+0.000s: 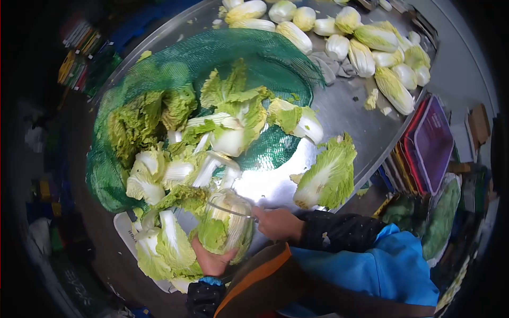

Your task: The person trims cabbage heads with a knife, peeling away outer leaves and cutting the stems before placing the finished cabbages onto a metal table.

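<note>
My left hand [213, 257] is wrapped round the lower left side of a Chinese cabbage [236, 233] near the metal table's front edge. In my right hand [280, 223] is the handle of a knife [231, 211], its thin blade lying across the upper part of that cabbage. Loose outer leaves [172, 241] are piled just left of the cabbage. Beyond it, more leaves and white stalks [177, 172] lie in and around a green mesh bag [185, 47]. A leafy cabbage piece [327, 175] rests to the right.
Several trimmed cabbages [362, 57] are grouped at the table's far right. A grey cloth [344, 69] lies beside them. Stacked crates, the outermost purple [433, 143], stand beyond the right edge of the metal table [347, 119]. A white tray [126, 230] shows under the leaves at left.
</note>
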Available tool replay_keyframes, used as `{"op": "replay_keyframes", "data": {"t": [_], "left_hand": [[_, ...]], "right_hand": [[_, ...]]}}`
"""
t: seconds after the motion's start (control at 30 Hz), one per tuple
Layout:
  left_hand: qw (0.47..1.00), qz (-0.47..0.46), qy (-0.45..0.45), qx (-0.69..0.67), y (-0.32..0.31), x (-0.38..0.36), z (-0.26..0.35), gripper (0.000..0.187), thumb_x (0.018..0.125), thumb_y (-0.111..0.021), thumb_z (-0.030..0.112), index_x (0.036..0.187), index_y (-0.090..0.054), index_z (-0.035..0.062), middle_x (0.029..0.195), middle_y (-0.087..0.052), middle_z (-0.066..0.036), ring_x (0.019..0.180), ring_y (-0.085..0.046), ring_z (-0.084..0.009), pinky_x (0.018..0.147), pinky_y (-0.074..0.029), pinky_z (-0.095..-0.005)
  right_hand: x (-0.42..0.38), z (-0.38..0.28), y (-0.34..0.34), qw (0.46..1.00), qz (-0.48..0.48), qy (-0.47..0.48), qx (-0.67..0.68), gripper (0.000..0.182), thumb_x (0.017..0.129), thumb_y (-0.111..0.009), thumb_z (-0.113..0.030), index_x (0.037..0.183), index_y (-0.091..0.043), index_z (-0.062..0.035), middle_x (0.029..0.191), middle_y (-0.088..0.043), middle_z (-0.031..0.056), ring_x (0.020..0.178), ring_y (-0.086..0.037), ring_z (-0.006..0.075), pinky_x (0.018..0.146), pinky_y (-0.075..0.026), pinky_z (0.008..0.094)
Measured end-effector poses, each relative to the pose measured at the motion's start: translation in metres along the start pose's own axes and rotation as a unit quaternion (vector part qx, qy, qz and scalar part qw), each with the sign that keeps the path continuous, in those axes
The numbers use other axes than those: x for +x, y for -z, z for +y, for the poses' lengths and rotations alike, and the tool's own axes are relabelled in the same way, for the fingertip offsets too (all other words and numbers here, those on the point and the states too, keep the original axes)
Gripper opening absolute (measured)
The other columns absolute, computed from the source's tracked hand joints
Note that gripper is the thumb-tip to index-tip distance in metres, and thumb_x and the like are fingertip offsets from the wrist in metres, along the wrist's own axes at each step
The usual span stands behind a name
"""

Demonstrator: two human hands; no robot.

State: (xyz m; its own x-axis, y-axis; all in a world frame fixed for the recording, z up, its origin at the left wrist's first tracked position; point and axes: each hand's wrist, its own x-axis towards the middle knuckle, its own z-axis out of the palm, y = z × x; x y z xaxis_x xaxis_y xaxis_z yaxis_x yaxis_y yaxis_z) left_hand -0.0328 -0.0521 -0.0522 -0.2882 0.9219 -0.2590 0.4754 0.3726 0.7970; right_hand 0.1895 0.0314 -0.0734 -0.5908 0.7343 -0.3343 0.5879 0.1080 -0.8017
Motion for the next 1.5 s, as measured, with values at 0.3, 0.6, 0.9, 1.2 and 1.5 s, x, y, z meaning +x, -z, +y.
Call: {"op": "replay_keyframes", "data": {"t": [0.3, 0.6, 0.9, 1.2, 1.5], "left_hand": [[0.986, 0.046, -0.006, 0.161, -0.012, -0.009, -0.009, 0.104, 0.044, -0.087, 0.024, 0.126, -0.030, -0.0064, 0.118, -0.038, -0.024, 0.114, -0.039, -0.0376, 0.100, -0.032, -0.0431], [0.996, 0.018, -0.041, 0.077, 0.002, 0.001, -0.031, 0.104, 0.043, -0.088, 0.028, 0.126, -0.034, -0.0027, 0.124, -0.041, -0.024, 0.114, -0.042, -0.0371, 0.097, -0.034, -0.0433], [0.974, 0.013, -0.071, 0.216, 0.069, 0.102, 0.008, 0.090, 0.048, -0.089, 0.025, 0.119, -0.042, -0.0031, 0.112, -0.056, -0.018, 0.100, -0.056, -0.0313, 0.090, -0.045, -0.0357], [0.997, -0.012, -0.051, 0.062, 0.014, 0.006, -0.014, 0.089, 0.047, -0.087, 0.021, 0.118, -0.039, -0.0019, 0.110, -0.048, -0.019, 0.104, -0.048, -0.0326, 0.090, -0.040, -0.0424], [0.997, -0.071, -0.025, -0.015, -0.007, 0.017, 0.007, 0.086, 0.041, -0.086, 0.024, 0.113, -0.048, -0.0011, 0.112, -0.046, -0.020, 0.105, -0.046, -0.0360, 0.091, -0.038, -0.0435]], "right_hand": [[0.025, -0.003, 0.011, 0.991, 0.035, 0.077, -0.103, 0.031, 0.078, -0.051, -0.010, 0.105, -0.040, 0.0010, 0.074, -0.061, 0.0226, 0.067, -0.061, 0.0398, 0.061, -0.047, 0.0491], [0.041, 0.025, 0.006, 0.971, -0.113, -0.039, -0.206, 0.035, 0.074, -0.051, -0.005, 0.108, -0.047, 0.0052, 0.084, -0.063, 0.0234, 0.081, -0.063, 0.0380, 0.068, -0.049, 0.0469], [0.043, 0.029, 0.016, 0.979, -0.112, -0.162, 0.055, 0.033, 0.077, -0.055, -0.015, 0.106, -0.049, -0.0001, 0.077, -0.061, 0.0232, 0.066, -0.061, 0.0374, 0.061, -0.049, 0.0441], [-0.002, -0.008, 0.006, 0.997, 0.068, 0.011, 0.028, 0.023, 0.080, -0.050, -0.017, 0.099, -0.044, -0.0072, 0.074, -0.060, 0.0198, 0.070, -0.058, 0.0418, 0.063, -0.044, 0.0518], [0.019, 0.000, 0.030, 0.995, -0.065, 0.041, -0.056, 0.033, 0.076, -0.052, -0.012, 0.107, -0.043, -0.0059, 0.071, -0.059, 0.0190, 0.065, -0.059, 0.0381, 0.059, -0.045, 0.0470]]}}
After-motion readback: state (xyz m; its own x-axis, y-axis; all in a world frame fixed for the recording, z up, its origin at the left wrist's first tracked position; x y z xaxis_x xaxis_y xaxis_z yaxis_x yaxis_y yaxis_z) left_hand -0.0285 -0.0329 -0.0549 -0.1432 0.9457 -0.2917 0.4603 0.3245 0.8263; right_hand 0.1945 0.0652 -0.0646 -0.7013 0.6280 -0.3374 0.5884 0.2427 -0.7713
